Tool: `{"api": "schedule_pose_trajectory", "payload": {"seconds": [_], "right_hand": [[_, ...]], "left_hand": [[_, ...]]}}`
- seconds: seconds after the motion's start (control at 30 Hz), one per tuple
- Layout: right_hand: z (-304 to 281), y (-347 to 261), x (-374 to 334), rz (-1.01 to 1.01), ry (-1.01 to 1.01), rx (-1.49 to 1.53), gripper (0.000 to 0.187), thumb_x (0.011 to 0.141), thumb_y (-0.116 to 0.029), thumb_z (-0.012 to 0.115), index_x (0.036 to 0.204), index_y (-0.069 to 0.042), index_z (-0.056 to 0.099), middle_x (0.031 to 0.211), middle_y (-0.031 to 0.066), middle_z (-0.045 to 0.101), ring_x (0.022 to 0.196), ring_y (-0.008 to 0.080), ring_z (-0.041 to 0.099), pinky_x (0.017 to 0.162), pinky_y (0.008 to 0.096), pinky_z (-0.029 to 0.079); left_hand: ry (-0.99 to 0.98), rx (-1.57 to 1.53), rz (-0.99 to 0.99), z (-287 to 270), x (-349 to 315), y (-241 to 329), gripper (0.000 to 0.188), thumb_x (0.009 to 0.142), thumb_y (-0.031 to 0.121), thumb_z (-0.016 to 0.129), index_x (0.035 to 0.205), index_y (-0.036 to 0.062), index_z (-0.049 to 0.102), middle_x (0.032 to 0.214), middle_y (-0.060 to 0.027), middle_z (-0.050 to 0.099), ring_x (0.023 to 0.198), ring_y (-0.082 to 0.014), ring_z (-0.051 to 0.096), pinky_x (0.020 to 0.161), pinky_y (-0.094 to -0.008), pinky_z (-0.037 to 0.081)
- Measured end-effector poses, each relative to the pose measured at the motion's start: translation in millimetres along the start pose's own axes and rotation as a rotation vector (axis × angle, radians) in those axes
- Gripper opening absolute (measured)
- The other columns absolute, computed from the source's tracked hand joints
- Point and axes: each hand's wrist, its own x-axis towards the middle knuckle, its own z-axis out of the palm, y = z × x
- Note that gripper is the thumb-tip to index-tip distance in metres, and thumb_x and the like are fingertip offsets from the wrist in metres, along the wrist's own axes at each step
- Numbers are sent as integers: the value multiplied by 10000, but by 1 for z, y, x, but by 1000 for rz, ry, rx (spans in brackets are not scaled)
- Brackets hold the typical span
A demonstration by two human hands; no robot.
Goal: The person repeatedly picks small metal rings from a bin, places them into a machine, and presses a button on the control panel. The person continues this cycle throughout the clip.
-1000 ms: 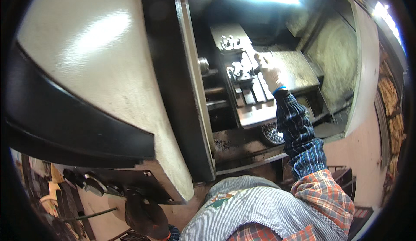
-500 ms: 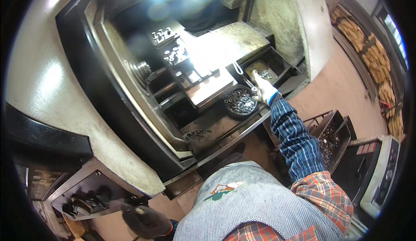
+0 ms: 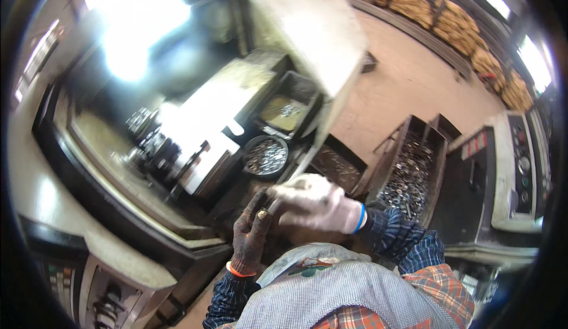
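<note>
My left hand, in a dark, worn glove with an orange cuff, is raised in front of the apron. Its fingers point upward and stand apart; one fingertip shows pale through the glove. Against it comes my right hand, in a white glove with a blue cuff, smeared by motion. Its fingers are bent toward the left fingertips around a small greyish piece too blurred to name. Beyond the hands is a round dark pan filled with small shiny metal rings. Behind that stands a rectangular tray with a few metal pieces.
An open machine bay with a glaring lamp-lit block lies at the left. To the right, a long metal bin holds many small metal parts, beside a control panel. Tan sacks line the far wall.
My right hand has left the pan and come back toward my body. My left hand has risen from the lower left to meet it. The whole view has turned toward the right.
</note>
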Motion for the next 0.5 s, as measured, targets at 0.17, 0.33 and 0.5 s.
{"api": "schedule_pose_trajectory", "payload": {"seconds": [0.17,0.33,0.5], "right_hand": [[-66,-19,-71,129,197,-80,547,792,-212,775,1305,-126,606,1088,160,678,925,332,658,794,417,542],[-120,-20,-160,280,329,-312,385,821,-207,729,1172,-74,646,1064,134,674,942,316,652,784,412,546],[-160,-43,-245,511,442,-511,312,820,-210,726,1077,-68,620,1156,99,638,979,281,641,765,390,543]], "left_hand": [[-304,12,-83,102,38,-24,653,1041,466,439,1461,-32,401,1118,-69,648,922,-93,586,769,-235,476],[-552,9,-235,204,56,-53,708,1050,525,333,1474,-41,359,871,-13,677,555,-30,491,485,-182,362],[-841,-63,-189,310,46,-85,716,1047,532,336,1479,-39,349,1137,-91,674,856,-105,644,714,-222,522]]}}
